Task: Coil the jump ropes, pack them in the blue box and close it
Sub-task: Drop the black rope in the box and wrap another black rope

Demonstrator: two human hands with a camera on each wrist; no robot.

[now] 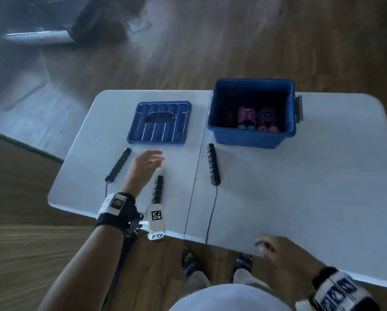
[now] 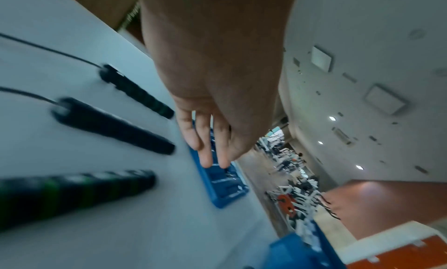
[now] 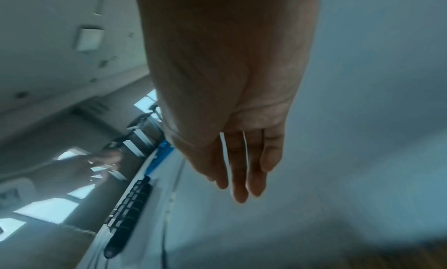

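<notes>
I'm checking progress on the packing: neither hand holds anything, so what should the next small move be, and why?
Probably lower the left hand onto the black handle just beside it and grip it. Black handles still lie uncoiled on the table, cords trailing over its near edge, while the blue box already holds coiled ropes and its lid lies off.

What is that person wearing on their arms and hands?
Both hands are bare, with no gloves or sleeves. The left hand has a black strap around the wrist with a white tag bearing a black square code, plus a small white box with similar codes and a dark cable hanging down. The right hand has a black wristband with white tags printed with dark patterns.
</notes>
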